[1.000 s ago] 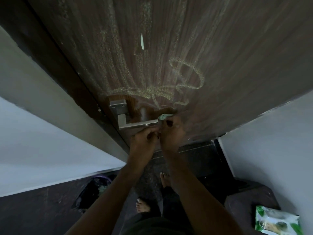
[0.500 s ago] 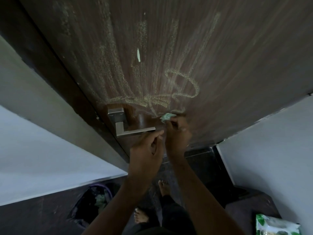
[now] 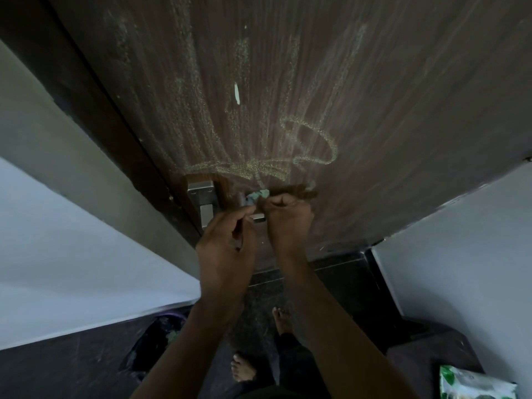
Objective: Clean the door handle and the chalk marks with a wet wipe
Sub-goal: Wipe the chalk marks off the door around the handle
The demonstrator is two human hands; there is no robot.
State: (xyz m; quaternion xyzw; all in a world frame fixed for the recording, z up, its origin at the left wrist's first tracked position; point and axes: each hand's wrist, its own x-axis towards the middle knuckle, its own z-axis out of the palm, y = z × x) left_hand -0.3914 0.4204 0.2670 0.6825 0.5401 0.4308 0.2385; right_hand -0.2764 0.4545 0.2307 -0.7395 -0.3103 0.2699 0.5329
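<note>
A dark wooden door (image 3: 374, 110) carries pale chalk marks (image 3: 259, 165) in scribbled lines just above the handle. The silver door handle (image 3: 203, 197) sits at the door's left edge; its lever is mostly hidden behind my hands. My right hand (image 3: 288, 223) holds a crumpled greenish wet wipe (image 3: 257, 195) against the door beside the handle plate. My left hand (image 3: 227, 249) is curled close under the lever, its fingertips meeting the wipe's lower end; whether it grips the lever is hidden.
A white wall (image 3: 72, 254) and the dark door frame (image 3: 95, 96) lie to the left, another white wall (image 3: 460, 254) to the right. On the dark floor are a waste bin (image 3: 155, 347), a wet-wipe packet (image 3: 475, 384) and my bare feet (image 3: 244, 370).
My right hand moved the wipe from the lever's tip up and left onto the door beside the handle plate. My left hand followed upward, now covering most of the lever.
</note>
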